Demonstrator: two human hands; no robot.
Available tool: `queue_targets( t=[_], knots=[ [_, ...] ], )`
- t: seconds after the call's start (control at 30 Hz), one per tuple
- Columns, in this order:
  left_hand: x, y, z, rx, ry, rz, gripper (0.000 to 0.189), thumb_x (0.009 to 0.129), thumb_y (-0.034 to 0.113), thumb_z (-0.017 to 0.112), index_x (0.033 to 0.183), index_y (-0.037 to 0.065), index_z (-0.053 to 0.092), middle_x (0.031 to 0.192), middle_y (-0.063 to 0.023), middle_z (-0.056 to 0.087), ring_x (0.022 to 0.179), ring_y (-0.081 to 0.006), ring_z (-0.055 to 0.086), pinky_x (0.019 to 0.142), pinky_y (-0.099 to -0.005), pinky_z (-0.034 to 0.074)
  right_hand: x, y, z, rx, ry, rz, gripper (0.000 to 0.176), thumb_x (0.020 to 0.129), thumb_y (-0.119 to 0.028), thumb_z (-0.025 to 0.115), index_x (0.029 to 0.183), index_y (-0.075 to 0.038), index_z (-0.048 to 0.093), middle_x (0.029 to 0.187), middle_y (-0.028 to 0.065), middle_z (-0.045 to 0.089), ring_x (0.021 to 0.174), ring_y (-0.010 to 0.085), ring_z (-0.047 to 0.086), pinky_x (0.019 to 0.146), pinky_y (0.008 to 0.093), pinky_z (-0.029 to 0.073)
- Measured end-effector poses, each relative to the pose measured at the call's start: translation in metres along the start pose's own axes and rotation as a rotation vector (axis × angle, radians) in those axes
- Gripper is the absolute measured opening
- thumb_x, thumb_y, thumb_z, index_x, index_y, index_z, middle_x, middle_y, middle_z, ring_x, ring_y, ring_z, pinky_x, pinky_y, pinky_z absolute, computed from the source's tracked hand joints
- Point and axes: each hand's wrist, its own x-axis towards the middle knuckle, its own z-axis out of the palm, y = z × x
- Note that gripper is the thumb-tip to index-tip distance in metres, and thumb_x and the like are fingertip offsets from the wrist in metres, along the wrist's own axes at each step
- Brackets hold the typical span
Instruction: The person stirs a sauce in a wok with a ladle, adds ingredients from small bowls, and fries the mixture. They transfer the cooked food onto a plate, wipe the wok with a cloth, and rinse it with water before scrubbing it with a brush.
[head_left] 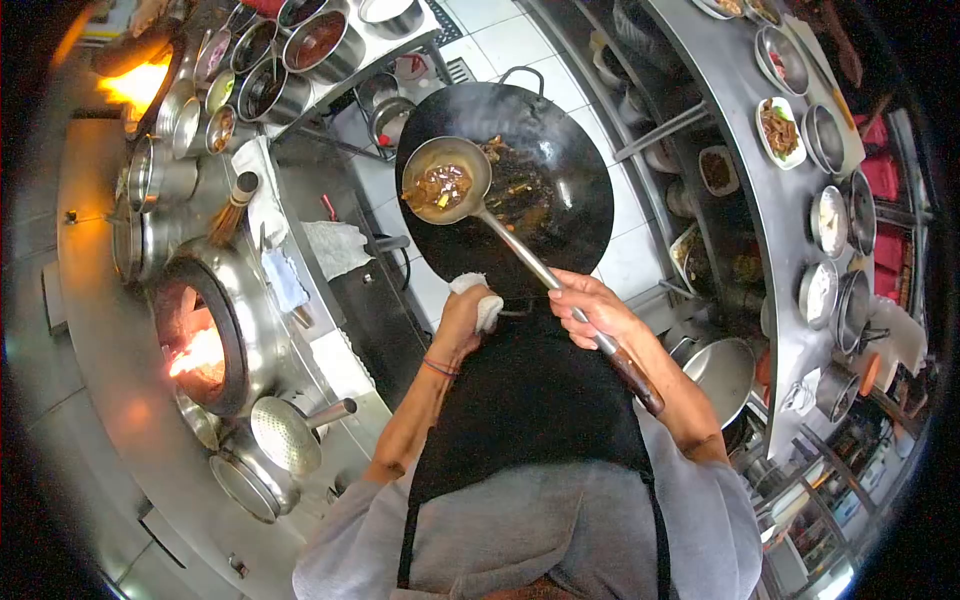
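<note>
A large black wok (575, 200) is held out in front of me, with dark, saucy food and some steam in it. My left hand (465, 312) is closed round a folded white cloth (487, 308) at the wok's near edge; the cloth hides what lies under it. In my right hand (592, 305) is the metal shaft of a long ladle (517, 247) with a brown wooden end. The ladle's bowl, over the left part of the wok, holds brown sauce with food pieces (440, 188).
A lit burner (200, 350) burns at the left, and more flame (138, 85) shows at the upper left. Metal pots (325, 42) stand at the top left. A strainer (287, 435) lies lower left. Along the right runs a steel counter (735, 130) with a plated dish (780, 133) and bowls.
</note>
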Motion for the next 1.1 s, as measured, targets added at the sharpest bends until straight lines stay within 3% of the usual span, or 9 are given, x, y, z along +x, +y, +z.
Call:
queue_targets(
  t=[0.13, 0.27, 0.37, 0.5, 0.63, 0.73, 0.87, 1.0, 1.1],
  knots=[
    [0.006, -0.003, -0.009, -0.042, -0.026, 0.003, 0.004, 0.078, 0.009, 0.056, 0.075, 0.009, 0.053, 0.059, -0.0035, 0.052, 0.043, -0.0155, 0.049, 0.034, -0.0293, 0.034, -0.015, -0.001, -0.011, -0.187, 0.180, -0.137, 0.055, 0.093, -0.008, 0.050, 0.144, -0.007, 0.029, 0.064, -0.0021, 0.042, 0.035, 0.0038, 0.036, 0.028, 0.0204, 0.035],
    [0.007, 0.003, -0.010, -0.033, -0.037, 0.050, 0.005, 0.078, 0.011, 0.055, 0.075, 0.009, 0.054, 0.058, -0.0035, 0.052, 0.042, -0.0151, 0.048, 0.034, -0.0290, 0.034, -0.015, 0.002, -0.044, -0.634, 0.442, -0.167, 0.053, 0.091, -0.007, 0.048, 0.142, -0.004, 0.033, 0.054, -0.0050, 0.039, 0.035, 0.0055, 0.037, 0.034, 0.0215, 0.035],
    [0.006, 0.009, -0.006, -0.014, -0.010, 0.049, 0.005, 0.079, 0.011, 0.055, 0.075, 0.008, 0.054, 0.057, -0.0035, 0.051, 0.042, -0.0150, 0.048, 0.034, -0.0286, 0.035, -0.015, 0.002, -0.049, -0.762, 0.505, -0.139, 0.052, 0.091, -0.007, 0.049, 0.141, -0.003, 0.034, 0.055, -0.0049, 0.041, 0.035, 0.0055, 0.038, 0.034, 0.0217, 0.036],
    [0.015, 0.009, -0.007, -0.012, -0.046, 0.059, 0.006, 0.080, 0.013, 0.056, 0.075, 0.008, 0.055, 0.061, -0.0032, 0.052, 0.046, -0.0144, 0.050, 0.037, -0.0282, 0.037, -0.013, 0.013, -0.045, -0.680, 0.409, -0.145, 0.050, 0.092, -0.007, 0.049, 0.140, -0.003, 0.036, 0.057, -0.0049, 0.041, 0.035, 0.0055, 0.039, 0.033, 0.0214, 0.036],
    [0.018, 0.006, -0.006, -0.003, -0.051, 0.034, 0.007, 0.080, 0.013, 0.056, 0.073, 0.010, 0.055, 0.063, -0.0022, 0.053, 0.049, -0.0132, 0.051, 0.039, -0.0276, 0.038, -0.012, 0.012, -0.019, -0.322, 0.222, -0.036, 0.050, 0.092, -0.006, 0.050, 0.139, -0.004, 0.035, 0.063, -0.0031, 0.044, 0.034, 0.0047, 0.039, 0.028, 0.0210, 0.034],
    [0.018, -0.001, -0.005, -0.032, -0.032, 0.026, 0.007, 0.080, 0.013, 0.056, 0.074, 0.009, 0.054, 0.061, -0.0035, 0.052, 0.046, -0.0145, 0.050, 0.038, -0.0283, 0.037, -0.005, 0.012, -0.011, -0.059, 0.048, 0.033, 0.029, 0.092, -0.007, 0.050, 0.121, -0.009, 0.047, 0.066, -0.0034, 0.043, 0.035, 0.0025, 0.035, 0.026, 0.0202, 0.032],
    [0.012, -0.004, -0.006, -0.041, 0.011, 0.005, 0.007, 0.080, 0.013, 0.055, 0.076, 0.008, 0.054, 0.059, -0.0049, 0.052, 0.044, -0.0166, 0.050, 0.036, -0.0296, 0.036, 0.004, 0.009, -0.016, 0.114, -0.039, 0.080, 0.030, 0.093, -0.008, 0.048, 0.123, -0.011, 0.044, 0.066, -0.0021, 0.043, 0.036, 0.0031, 0.034, 0.027, 0.0199, 0.031],
    [0.006, -0.009, -0.011, -0.055, -0.022, -0.009, 0.007, 0.079, 0.012, 0.055, 0.074, 0.008, 0.054, 0.057, -0.0048, 0.051, 0.042, -0.0165, 0.049, 0.035, -0.0296, 0.035, 0.006, -0.006, -0.013, 0.026, 0.045, -0.050, 0.031, 0.092, -0.007, 0.048, 0.122, -0.008, 0.042, 0.066, -0.0018, 0.043, 0.035, 0.0041, 0.034, 0.028, 0.0214, 0.032],
    [-0.002, -0.012, -0.007, -0.011, 0.016, 0.001, 0.008, 0.080, 0.014, 0.055, 0.075, 0.009, 0.057, 0.065, -0.0031, 0.055, 0.049, -0.0151, 0.052, 0.041, -0.0300, 0.040, 0.026, -0.025, -0.024, -0.236, 0.346, -0.174, 0.009, 0.092, -0.009, 0.049, 0.101, -0.005, 0.049, 0.060, -0.0019, 0.041, 0.035, 0.0054, 0.038, 0.028, 0.0234, 0.033]
  ],
)
